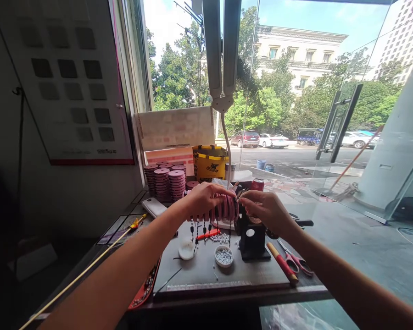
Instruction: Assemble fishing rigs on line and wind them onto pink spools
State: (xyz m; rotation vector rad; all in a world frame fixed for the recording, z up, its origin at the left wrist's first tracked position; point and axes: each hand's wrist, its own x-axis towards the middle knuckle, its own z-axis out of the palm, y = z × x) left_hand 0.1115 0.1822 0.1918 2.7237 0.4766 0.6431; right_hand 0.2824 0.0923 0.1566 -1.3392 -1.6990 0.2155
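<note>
A row of pink discs (pixel 223 210) sits sideways on a black stand (pixel 253 242), with dark beaded strands hanging below it. My left hand (pixel 208 198) rests over the top of the discs, its index finger stretched toward their right end. Close by on the right, my right hand (pixel 263 208) has thumb and index finger pinched together beside the last disc; anything between the fingertips is too small to make out. Below the strands are a small bowl of silvery beads (pixel 224 256), a white round dish (pixel 186 250) and loose beads beside an orange tool (pixel 208 234).
Stacks of pink discs (pixel 162 183) and a yellow bag (pixel 211 166) stand behind. Red-handled scissors (pixel 298 264) and a red-and-tan rod (pixel 282 263) lie at the right. A yellow stick (pixel 89 270) and a red tray (pixel 146 291) are at the left. A lamp arm hangs overhead.
</note>
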